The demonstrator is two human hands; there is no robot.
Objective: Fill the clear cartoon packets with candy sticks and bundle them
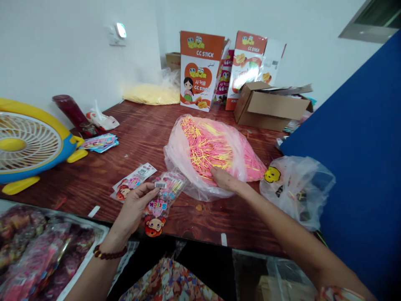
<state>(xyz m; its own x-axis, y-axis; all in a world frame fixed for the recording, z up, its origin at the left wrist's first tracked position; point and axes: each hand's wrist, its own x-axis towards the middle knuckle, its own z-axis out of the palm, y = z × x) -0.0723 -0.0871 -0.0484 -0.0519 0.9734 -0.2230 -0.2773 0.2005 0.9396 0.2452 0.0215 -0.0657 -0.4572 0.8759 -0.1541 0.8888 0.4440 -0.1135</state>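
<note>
My left hand [138, 205] pinches a clear printed packet [163, 200] between thumb and fingers, over the front of the table. The packet has a barcode, "Stick" lettering, a red-haired cartoon figure and a few thin sticks showing inside. Beneath and left of it lie similar flat packets [134, 180]. My right hand [224, 179] reaches into the mouth of a large clear plastic bag [173, 152], touching its heap of thin pink and yellow sticks [203, 150]. Most of that hand's fingers are hidden, so their grip cannot be made out.
A yellow-blue fan [34, 138] stands left, near a dark red bottle [70, 110] and stacked cards [100, 142]. Behind are CC Stick boxes [200, 71] and an open carton [275, 109]. A knotted plastic bag [297, 188] sits right, beside a blue panel [360, 146]. Filled packets crowd a crate [100, 246].
</note>
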